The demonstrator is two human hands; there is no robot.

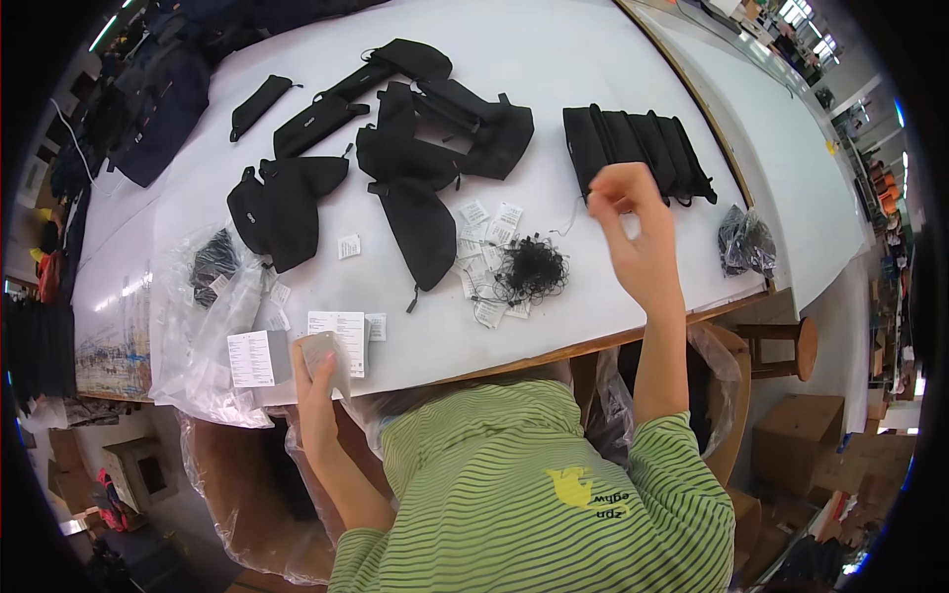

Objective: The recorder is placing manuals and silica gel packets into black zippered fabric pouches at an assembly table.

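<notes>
Your green striped shirt (514, 474) fills the lower frame as you lean over the white worktable (554, 59). Your left hand (318, 381) sits at the table's near edge, fingers pressed together around a small pale card tag (320, 354), held upright, seemingly ready for fitting. Your right hand (633, 222) is raised above the table, thumb and forefinger pinched near the fingertips; a thin black string (571, 219) seems to trail from that pinch toward the pile, though it is too fine to be sure.

Just left of that hand lies one tangle of black string loops (532, 269), resting on a loose scatter of small white tags (484, 252), too overlapped for an exact count, roughly ten. Both are near, within easy reach between your two hands.

Beyond them, black pouches (415, 188) lie in a loose heap, about nine, apparently unsorted. To the right, one neat row of black pouches (638, 148) stands overlapped, about six, likely a separate batch. One more white tag (348, 246) lies alone by the heap.

By your left hand sit two white printed cards (253, 358), one leaning on a clear plastic bag (203, 296) that holds dark items. A second, smaller bag of dark pieces (746, 240) rests at the table's right edge. One wooden stool (786, 348) stands below.
</notes>
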